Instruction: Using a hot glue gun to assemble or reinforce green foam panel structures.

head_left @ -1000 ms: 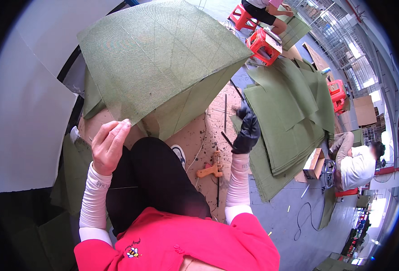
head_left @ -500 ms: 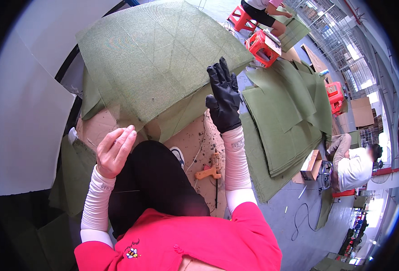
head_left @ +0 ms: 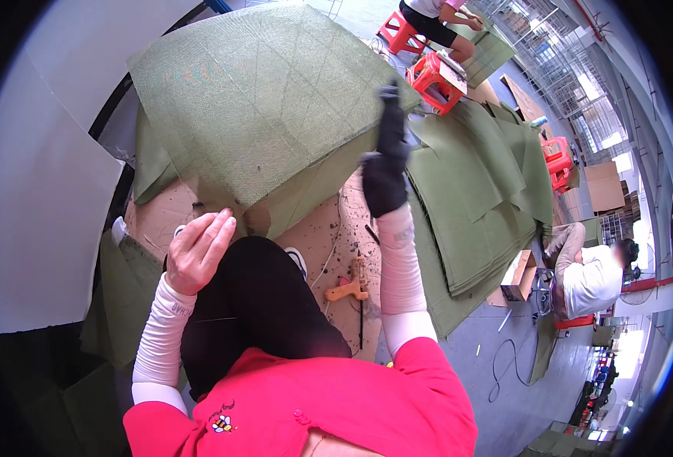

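A large green mesh sheet (head_left: pixel 268 99) spreads in front of me, its near corner close to my lap. My bare left hand (head_left: pixel 198 251) is closed at that corner, with straight fingers pressed together on the mesh edge; the thumb is mostly hidden. At the sheet's right edge, my right hand (head_left: pixel 388 164) wears a black glove. Its fingers stretch away from me, seen edge-on and smeared by motion, and nothing shows in them. An orange glue gun (head_left: pixel 348 291) lies on the cardboard (head_left: pixel 329 251) below my right forearm.
Stacked green sheets (head_left: pixel 466 221) lie to the right. Red stools (head_left: pixel 434 82) stand beyond them. One person (head_left: pixel 435 19) sits at the far side, another (head_left: pixel 591 278) at the right. A dark cable (head_left: pixel 496 373) curls on the floor. A pale panel (head_left: pixel 43 190) rises on the left.
My right hand has turned from spread fingers to an edge-on pose, shifting slightly right. My left hand has moved slightly right at the sheet's corner.
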The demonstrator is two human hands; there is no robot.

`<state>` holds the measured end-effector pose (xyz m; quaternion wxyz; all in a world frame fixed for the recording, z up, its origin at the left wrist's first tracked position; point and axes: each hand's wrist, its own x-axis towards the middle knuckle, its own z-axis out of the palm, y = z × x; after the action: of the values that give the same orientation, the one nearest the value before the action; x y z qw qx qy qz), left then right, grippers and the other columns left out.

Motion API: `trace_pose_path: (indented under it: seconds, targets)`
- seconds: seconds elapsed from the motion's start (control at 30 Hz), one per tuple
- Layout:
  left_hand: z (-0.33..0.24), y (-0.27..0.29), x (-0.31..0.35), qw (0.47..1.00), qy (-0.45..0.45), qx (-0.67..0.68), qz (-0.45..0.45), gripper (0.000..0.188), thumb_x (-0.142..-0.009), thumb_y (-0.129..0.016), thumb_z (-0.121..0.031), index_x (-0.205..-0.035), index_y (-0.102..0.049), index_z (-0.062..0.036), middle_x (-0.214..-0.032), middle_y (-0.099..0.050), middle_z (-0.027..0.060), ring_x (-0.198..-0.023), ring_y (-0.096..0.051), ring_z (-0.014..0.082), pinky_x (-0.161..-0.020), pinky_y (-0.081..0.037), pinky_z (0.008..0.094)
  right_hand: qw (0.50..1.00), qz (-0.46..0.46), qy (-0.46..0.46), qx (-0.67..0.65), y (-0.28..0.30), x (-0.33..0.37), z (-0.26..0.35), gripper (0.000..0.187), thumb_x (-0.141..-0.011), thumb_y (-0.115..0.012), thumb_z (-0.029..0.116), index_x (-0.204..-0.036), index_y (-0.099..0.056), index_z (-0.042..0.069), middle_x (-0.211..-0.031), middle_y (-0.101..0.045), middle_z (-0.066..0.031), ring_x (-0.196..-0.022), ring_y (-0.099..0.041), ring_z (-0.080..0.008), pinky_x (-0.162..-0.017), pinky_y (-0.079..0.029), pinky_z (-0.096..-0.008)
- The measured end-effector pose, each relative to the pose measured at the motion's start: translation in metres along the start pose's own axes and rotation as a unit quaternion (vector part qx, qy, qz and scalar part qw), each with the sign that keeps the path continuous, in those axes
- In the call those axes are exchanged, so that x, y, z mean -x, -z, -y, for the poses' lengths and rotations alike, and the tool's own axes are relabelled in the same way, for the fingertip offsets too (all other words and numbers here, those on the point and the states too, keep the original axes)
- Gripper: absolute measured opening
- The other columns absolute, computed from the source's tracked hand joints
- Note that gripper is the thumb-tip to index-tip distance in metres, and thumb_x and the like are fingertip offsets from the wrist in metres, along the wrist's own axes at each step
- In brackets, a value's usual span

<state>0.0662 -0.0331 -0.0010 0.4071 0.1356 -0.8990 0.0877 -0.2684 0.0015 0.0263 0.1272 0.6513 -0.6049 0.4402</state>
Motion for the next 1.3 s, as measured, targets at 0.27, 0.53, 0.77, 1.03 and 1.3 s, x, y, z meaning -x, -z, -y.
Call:
trace_pose_path:
  seconds: [0.27, 0.53, 0.77, 1.03, 1.3]
  targets:
    - [0.003, -0.002, -0.002, 1.000, -0.002, 0.021, 0.011, 0.033, -0.072, -0.069, 0.001, -0.105, -0.068, 0.0059, -0.104, -0.072, 0.0170, -0.091, -0.069, 0.0277, -0.079, -0.058, 0.0343, 0.974, 0.185, 0.090, 0.097, -0.023, -0.018, 0.019, 0.094, -0.077, -0.072, 0.039, -0.152, -0.031, 0.000, -0.157, -0.032, -0.0223, -0.149, -0.025, -0.0343, -0.120, -0.021, -0.0505]
    - [0.006, -0.003, -0.004, 0.999, -0.011, 0.034, 0.013, 0.035, -0.073, -0.069, 0.001, -0.108, -0.066, 0.0065, -0.105, -0.071, 0.0177, -0.091, -0.069, 0.0288, -0.079, -0.059, 0.0353, 0.961, 0.205, 0.163, 0.092, -0.024, 0.012, 0.045, 0.108, -0.071, -0.063, 0.070, -0.151, -0.034, 0.003, -0.157, -0.032, -0.0202, -0.151, -0.023, -0.0354, -0.119, -0.019, -0.0568]
    - [0.004, -0.003, -0.003, 0.999, -0.002, 0.049, 0.006, 0.036, -0.073, -0.069, 0.001, -0.109, -0.066, 0.0064, -0.105, -0.071, 0.0177, -0.092, -0.069, 0.0292, -0.079, -0.059, 0.0356, 0.844, -0.118, -0.100, -0.513, -0.015, 0.013, 0.023, 0.073, -0.106, -0.026, 0.055, -0.152, -0.031, -0.002, -0.158, -0.035, -0.0155, -0.145, -0.034, -0.0248, -0.119, -0.025, -0.0392]
    - [0.004, -0.006, -0.001, 0.999, 0.001, 0.045, 0.007, 0.037, -0.074, -0.069, 0.001, -0.110, -0.065, 0.0065, -0.107, -0.071, 0.0173, -0.093, -0.069, 0.0292, -0.080, -0.059, 0.0361, 0.975, 0.158, 0.060, 0.143, -0.031, -0.014, 0.047, 0.125, -0.058, -0.076, 0.064, -0.151, -0.027, -0.005, -0.160, -0.023, -0.0269, -0.152, -0.020, -0.0354, -0.120, -0.015, -0.0571]
    - [0.005, -0.007, 0.001, 0.999, 0.000, 0.051, -0.004, 0.037, -0.075, -0.068, 0.000, -0.112, -0.065, 0.0048, -0.108, -0.071, 0.0162, -0.094, -0.068, 0.0288, -0.082, -0.059, 0.0360, 0.988, 0.027, 0.036, -0.150, -0.004, -0.017, 0.063, 0.117, -0.080, -0.045, 0.083, -0.155, -0.021, -0.003, -0.160, -0.023, -0.0258, -0.150, -0.023, -0.0364, -0.122, -0.016, -0.0471]
